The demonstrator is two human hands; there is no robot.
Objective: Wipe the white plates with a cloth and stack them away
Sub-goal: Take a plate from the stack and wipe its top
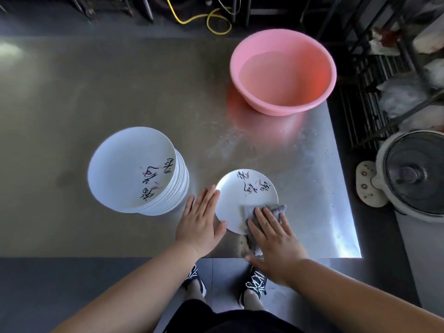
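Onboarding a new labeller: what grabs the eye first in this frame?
The big pink basin at the far right of the steel table, then the tall stack of white plates at near left. Front and centre, the right hand presses a grey cloth on a single plate while the left hand steadies its left rim.

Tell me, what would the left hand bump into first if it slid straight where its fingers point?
Probably nothing soon. The left hand touches the plate at its rim; ahead lies bare table, then maybe the pink basin, far off.

Head camera looks steeply down, close over the table [120, 92] edge.
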